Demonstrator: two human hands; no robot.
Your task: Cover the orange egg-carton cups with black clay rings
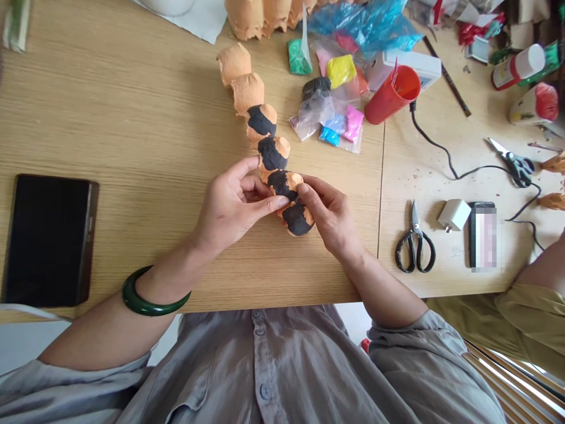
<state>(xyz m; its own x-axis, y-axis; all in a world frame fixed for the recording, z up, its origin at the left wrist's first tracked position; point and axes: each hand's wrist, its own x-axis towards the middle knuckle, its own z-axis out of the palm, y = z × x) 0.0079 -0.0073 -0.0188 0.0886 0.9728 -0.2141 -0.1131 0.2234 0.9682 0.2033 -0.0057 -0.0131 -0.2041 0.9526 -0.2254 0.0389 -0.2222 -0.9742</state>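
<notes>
A long strip of orange egg-carton cups (248, 94) runs from the upper middle of the table down to my hands. Black clay (298, 219) covers part of several cups at the near end; the two farthest cups are plain orange. My left hand (233, 206) grips the strip's left side, its thumb on the second-nearest cup and its index finger beside the cup beyond. From the right, my right hand (329, 215) holds the same cup, thumb pressed at the edge of the black patch. Its other fingers are partly hidden behind the strip.
A black tablet (50, 240) lies at left. Bagged coloured clay (339, 72), a red cup (392, 94) and a white box (428, 69) stand beyond. Scissors (415, 241), a charger (454, 215), a phone (483, 235) and a cable are at right, near another person's arm (545, 265).
</notes>
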